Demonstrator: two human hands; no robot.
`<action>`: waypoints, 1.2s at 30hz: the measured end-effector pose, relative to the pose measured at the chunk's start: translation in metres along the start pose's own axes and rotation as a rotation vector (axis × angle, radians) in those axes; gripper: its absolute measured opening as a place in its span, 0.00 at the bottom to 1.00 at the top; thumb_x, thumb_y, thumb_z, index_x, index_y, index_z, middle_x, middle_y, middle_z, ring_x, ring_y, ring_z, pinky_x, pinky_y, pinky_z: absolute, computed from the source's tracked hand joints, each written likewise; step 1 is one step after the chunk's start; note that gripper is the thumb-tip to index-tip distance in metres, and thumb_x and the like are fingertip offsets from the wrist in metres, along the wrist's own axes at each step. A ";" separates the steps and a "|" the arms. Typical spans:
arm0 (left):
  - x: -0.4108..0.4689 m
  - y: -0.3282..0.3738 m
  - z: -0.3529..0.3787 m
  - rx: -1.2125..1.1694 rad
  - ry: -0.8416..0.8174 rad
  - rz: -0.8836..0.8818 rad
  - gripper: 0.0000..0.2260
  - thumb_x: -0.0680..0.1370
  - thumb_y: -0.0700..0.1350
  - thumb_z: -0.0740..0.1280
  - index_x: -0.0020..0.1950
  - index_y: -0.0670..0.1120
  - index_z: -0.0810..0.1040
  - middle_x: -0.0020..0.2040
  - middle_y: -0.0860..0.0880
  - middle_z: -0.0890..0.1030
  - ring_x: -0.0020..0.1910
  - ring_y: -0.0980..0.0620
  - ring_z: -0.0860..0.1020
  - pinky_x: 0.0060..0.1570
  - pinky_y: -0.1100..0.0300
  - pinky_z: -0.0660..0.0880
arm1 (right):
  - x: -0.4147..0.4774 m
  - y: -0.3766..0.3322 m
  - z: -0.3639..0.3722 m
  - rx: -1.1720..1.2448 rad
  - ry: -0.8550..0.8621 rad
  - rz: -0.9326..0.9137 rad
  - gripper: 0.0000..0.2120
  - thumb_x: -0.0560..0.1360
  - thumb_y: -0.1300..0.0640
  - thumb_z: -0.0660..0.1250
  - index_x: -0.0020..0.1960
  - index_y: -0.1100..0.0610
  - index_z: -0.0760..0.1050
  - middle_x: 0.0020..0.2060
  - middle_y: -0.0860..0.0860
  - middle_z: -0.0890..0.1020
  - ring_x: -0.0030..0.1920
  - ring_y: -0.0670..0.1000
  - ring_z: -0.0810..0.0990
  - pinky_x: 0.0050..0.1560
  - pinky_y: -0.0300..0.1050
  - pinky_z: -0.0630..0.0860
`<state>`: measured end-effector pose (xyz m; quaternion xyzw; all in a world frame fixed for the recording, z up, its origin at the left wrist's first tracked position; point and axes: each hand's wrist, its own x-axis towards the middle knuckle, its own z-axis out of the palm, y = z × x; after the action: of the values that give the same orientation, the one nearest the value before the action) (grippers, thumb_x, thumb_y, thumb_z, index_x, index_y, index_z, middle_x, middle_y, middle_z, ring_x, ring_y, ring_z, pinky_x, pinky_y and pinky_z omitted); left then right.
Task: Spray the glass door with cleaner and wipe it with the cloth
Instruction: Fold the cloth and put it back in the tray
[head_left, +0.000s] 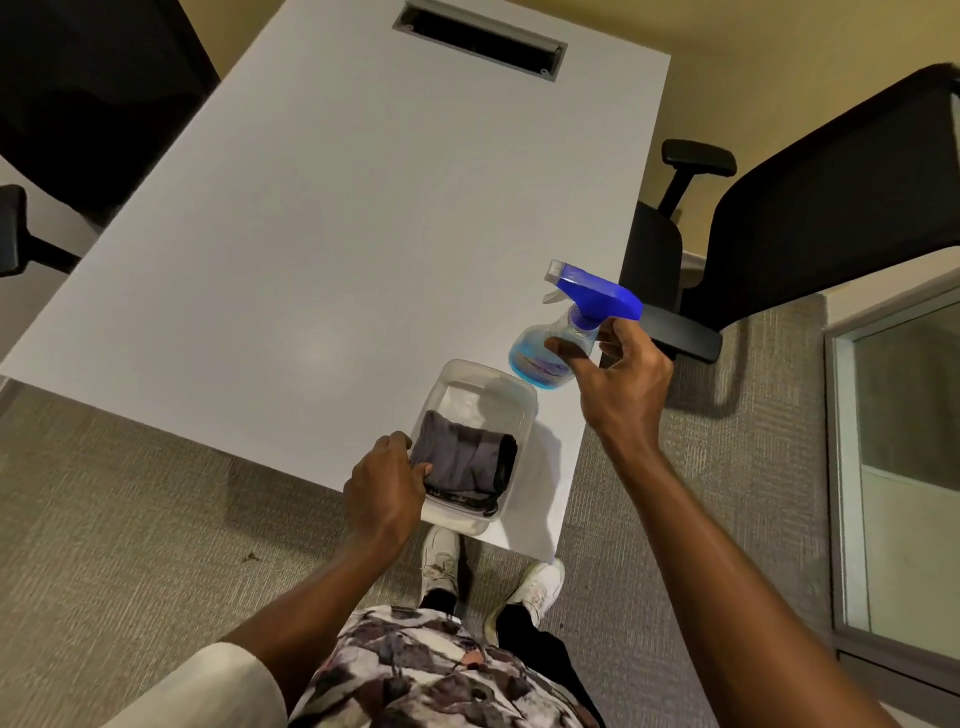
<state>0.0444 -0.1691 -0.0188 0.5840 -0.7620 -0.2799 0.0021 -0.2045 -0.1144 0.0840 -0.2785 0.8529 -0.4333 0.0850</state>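
Note:
A clear spray bottle (558, 343) with blue liquid and a blue trigger head stands near the table's right edge. My right hand (621, 374) is at its neck, thumb and fingers spread around it, not clearly closed. A folded grey cloth (465, 460) lies in a clear plastic tub (483, 384) at the table's near edge. My left hand (387, 486) is at the tub's left side, fingertips pinching the cloth's edge. The glass door (909, 467) with its metal frame is at the far right.
The white table (322, 234) has a cable slot (480, 39) at its far end. A black office chair (810, 208) stands to the right and another (88, 104) to the left. Grey carpet and my white shoes (535, 587) lie below.

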 end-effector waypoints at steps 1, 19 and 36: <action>0.000 0.000 0.000 0.011 0.000 0.000 0.13 0.81 0.48 0.77 0.61 0.43 0.82 0.55 0.44 0.87 0.50 0.41 0.86 0.42 0.52 0.74 | -0.005 -0.005 0.000 0.004 -0.003 -0.027 0.24 0.72 0.54 0.85 0.63 0.64 0.83 0.55 0.59 0.88 0.52 0.59 0.86 0.54 0.53 0.84; 0.001 0.002 -0.004 0.057 -0.020 0.003 0.13 0.81 0.51 0.77 0.59 0.45 0.81 0.54 0.46 0.86 0.53 0.41 0.86 0.44 0.52 0.73 | -0.055 0.011 0.064 -0.069 -0.196 0.015 0.25 0.73 0.54 0.84 0.66 0.59 0.82 0.58 0.56 0.88 0.57 0.57 0.86 0.59 0.58 0.84; 0.001 0.011 -0.018 0.158 -0.085 0.034 0.15 0.82 0.51 0.76 0.63 0.44 0.80 0.58 0.45 0.86 0.56 0.42 0.86 0.47 0.52 0.75 | -0.055 0.016 0.063 -0.092 -0.246 0.073 0.30 0.72 0.54 0.84 0.71 0.59 0.79 0.63 0.57 0.86 0.61 0.58 0.85 0.62 0.58 0.83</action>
<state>0.0404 -0.1760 0.0005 0.5570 -0.7908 -0.2434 -0.0716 -0.1407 -0.1202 0.0280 -0.3020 0.8646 -0.3527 0.1917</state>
